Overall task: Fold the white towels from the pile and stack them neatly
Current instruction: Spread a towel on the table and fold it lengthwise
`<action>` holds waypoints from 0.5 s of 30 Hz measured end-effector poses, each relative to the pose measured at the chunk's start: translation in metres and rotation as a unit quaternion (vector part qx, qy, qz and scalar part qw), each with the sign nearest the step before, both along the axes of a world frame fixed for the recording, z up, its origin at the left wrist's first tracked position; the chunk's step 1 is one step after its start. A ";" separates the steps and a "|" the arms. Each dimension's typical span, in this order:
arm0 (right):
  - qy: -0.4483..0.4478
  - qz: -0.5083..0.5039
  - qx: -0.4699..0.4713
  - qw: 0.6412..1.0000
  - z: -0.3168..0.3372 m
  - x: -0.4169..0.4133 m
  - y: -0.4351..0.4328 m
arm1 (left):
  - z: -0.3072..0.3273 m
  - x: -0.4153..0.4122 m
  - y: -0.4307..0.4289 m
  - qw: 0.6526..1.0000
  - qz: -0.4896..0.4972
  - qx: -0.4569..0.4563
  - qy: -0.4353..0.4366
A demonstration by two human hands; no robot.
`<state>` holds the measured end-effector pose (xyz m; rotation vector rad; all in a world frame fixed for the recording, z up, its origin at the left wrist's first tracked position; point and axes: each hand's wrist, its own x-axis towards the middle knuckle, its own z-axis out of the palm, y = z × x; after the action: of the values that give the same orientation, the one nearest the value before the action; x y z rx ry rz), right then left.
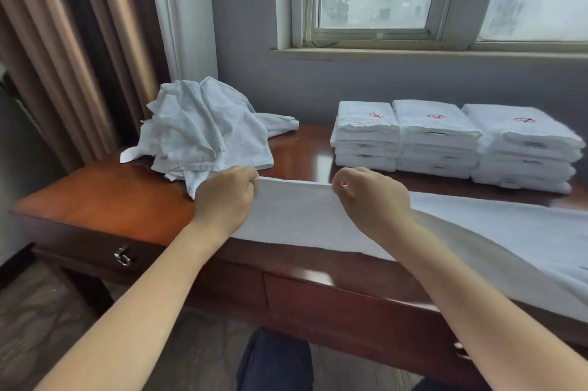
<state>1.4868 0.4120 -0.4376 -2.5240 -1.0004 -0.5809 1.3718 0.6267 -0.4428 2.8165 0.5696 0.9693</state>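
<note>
A long white towel lies across the front of the wooden table and runs off to the right, its near edge hanging over the table's front. My left hand pinches the towel's far left corner. My right hand pinches the same short edge a little to the right, and the edge is stretched taut between them, lifted slightly. A crumpled pile of white towels sits at the back left of the table. Three stacks of folded towels with red embroidery stand in a row at the back right.
A window sill and grey wall run behind the table. Brown curtains hang at the left. The table front has a drawer with a metal pull. My knee in dark trousers shows below the table edge.
</note>
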 end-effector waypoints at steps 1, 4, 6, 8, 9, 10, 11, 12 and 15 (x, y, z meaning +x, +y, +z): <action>-0.023 -0.004 -0.005 1.000 0.001 0.009 0.005 | 0.001 0.010 0.006 1.000 0.007 0.009 0.009; -0.047 -0.003 -0.013 0.999 -0.003 0.037 0.020 | 0.001 0.038 0.024 0.997 0.033 0.036 0.052; -0.041 0.006 -0.022 0.999 -0.010 0.054 0.029 | -0.002 0.055 0.032 0.994 0.042 0.051 0.087; -0.026 0.017 -0.039 0.999 -0.020 0.069 0.035 | -0.007 0.070 0.037 0.986 0.060 0.080 0.132; -0.013 0.024 -0.050 0.998 -0.026 0.075 0.037 | -0.011 0.076 0.037 0.981 0.070 0.096 0.153; 0.006 0.031 -0.059 0.998 -0.033 0.079 0.039 | -0.017 0.081 0.036 0.980 0.069 0.096 0.157; 0.027 0.037 -0.066 0.997 -0.040 0.083 0.040 | -0.024 0.085 0.033 0.983 0.047 0.087 0.155; 0.047 0.040 -0.066 0.996 -0.047 0.085 0.040 | -0.031 0.088 0.027 0.987 0.009 0.055 0.148; 0.078 0.040 -0.031 0.996 -0.062 0.089 0.040 | -0.051 0.094 0.005 0.975 -0.097 -0.093 0.177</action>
<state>1.5761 0.4524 -0.4999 -2.5239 -1.0699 -0.3290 1.4657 0.6318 -0.4935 2.8189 0.3809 0.3595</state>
